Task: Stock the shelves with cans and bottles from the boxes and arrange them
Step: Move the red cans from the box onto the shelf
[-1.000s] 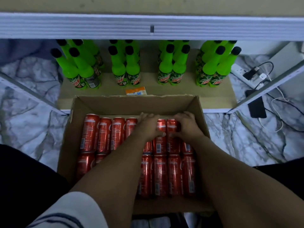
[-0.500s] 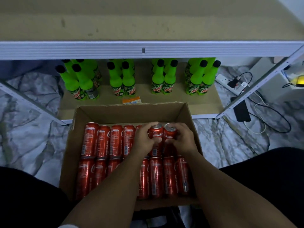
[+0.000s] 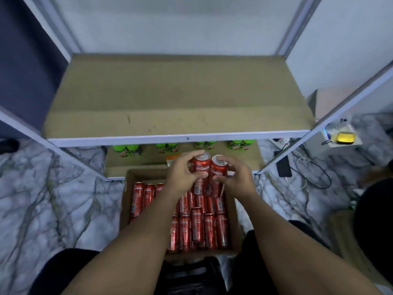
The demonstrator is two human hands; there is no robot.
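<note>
We are gripping one can in each hand, left hand [image 3: 184, 175] and right hand [image 3: 235, 179], above the box's [image 3: 127, 196] far edge. Bottles [image 3: 168, 147] are filling the lower shelf; the upper shelf [image 3: 170, 99] is lying bare, so most cans [image 3: 197, 226] are waiting.

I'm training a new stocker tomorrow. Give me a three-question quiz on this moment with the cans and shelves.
1. True or false: each hand holds one red can above the cardboard box.
2. Which drinks stand on the lower shelf?
A. red cans
B. green bottles
C. nothing
3. Fill in: the upper shelf in front of the person holds ___ drinks.

Key:
1. True: the left hand grips the left can, the right hand grips the right can.
2. B, the green bottles.
3. No.
</note>
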